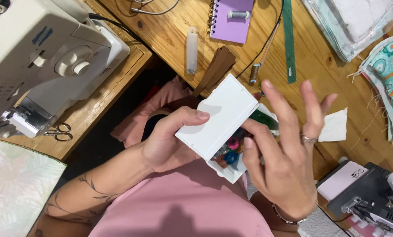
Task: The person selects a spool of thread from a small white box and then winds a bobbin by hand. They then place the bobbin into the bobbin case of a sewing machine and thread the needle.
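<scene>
Head view showed the left hand (170,140) clasped around a small white plastic box (218,125), thumb laid across its raised lid and fingers under the base, so that grip was firmly closed on the box. The box sat above the person's lap, clear of the wooden worktop (170,30) beyond it. Inside the open mouth, just beside the left grip, lay small coloured bobbins (230,151), pink, blue and red among them. The right hand (284,149) hovered at that opening with the thumb reaching in toward the bobbins and the other fingers spread wide; its grip looked loose, holding nothing that could be seen.

Farther from the grip, up the worktop, lay a purple spiral notebook (230,19) with a grey thread spool on it, a green ruler (288,39) and a patterned teal fabric piece (392,83). A white sewing machine (43,61) stood off to the left of the grip, small scissors (59,131) by it.

As a judgement, the box was tilted with its mouth facing down toward the lap, so bobbins could slide out and roll under the worktop if the thumb nudged them or the left grip slackened.
</scene>
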